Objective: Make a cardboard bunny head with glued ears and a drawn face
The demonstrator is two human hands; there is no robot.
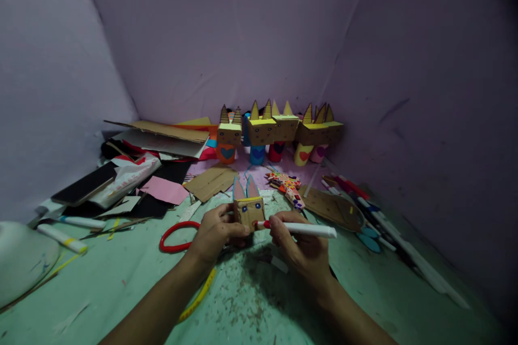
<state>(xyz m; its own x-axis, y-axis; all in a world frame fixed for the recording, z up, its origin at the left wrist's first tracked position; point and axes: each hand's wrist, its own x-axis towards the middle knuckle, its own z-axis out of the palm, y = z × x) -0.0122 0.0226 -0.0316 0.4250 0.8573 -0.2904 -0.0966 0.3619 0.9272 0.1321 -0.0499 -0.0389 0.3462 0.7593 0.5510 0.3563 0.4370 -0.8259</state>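
My left hand (217,230) is closed on a small cardboard animal head (250,214), gripping it by its left side and lower edge. The head has two upright pointed ears with pink insides and blue edges, and two drawn dark eyes. Pinched in my right hand (302,245) is a white marker (309,229) with a red front end. Its tip meets the lower middle of the cardboard face, at a small red mark. Red-handled scissors (178,237) lie just left of my left wrist, partly hidden behind it.
Several finished-looking cardboard animal figures (263,132) stand along the back wall. Cardboard sheets (170,137) and black and pink paper pile up at the left. Markers (60,238) lie near a white rounded object (24,264). More pens (388,226) line the right wall.
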